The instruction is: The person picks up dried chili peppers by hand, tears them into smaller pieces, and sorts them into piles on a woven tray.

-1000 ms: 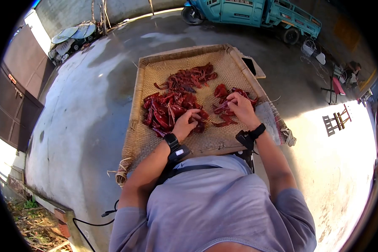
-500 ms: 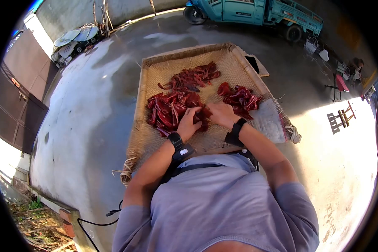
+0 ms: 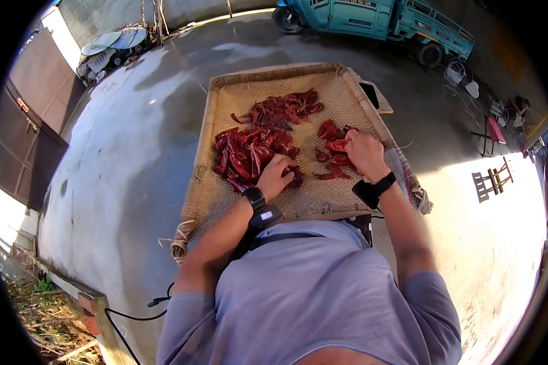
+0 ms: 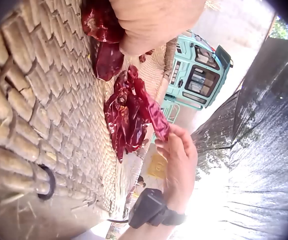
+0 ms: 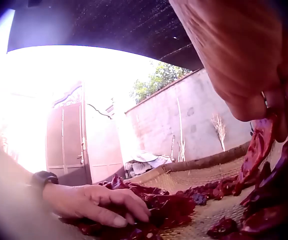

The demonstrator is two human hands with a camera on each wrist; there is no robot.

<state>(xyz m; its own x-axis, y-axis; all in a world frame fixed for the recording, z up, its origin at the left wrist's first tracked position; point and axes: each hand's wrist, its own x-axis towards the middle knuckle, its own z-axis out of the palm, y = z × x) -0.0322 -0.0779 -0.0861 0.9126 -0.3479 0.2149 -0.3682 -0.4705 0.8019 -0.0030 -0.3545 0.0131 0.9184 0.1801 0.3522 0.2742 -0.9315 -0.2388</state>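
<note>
Dried red peppers lie in a woven tray [image 3: 225, 201] in three heaps. The left hand [image 3: 276, 177] rests on the right side of the large near-left heap [image 3: 243, 155], fingers loosely bent; in the right wrist view that hand [image 5: 96, 202] lies over peppers. Over the right heap [image 3: 327, 129], the right hand [image 3: 365, 153] pinches one long pepper; the left wrist view shows this pepper [image 4: 156, 117] between thumb and fingers of the right hand [image 4: 179, 160]. A third heap [image 3: 280, 109] of thinner, darker pieces lies at the back.
A dark phone-like object [image 3: 369, 95] lies on a board beyond the tray's right rim. A teal three-wheeled vehicle [image 3: 371, 18] stands behind. Small stools [image 3: 493, 179] are on the ground at the right. A black cable [image 3: 128, 312] runs at lower left.
The right hand went from the right heap to the large heap beside the left hand, then back over the right heap with a pepper. The left hand has stayed at the large heap.
</note>
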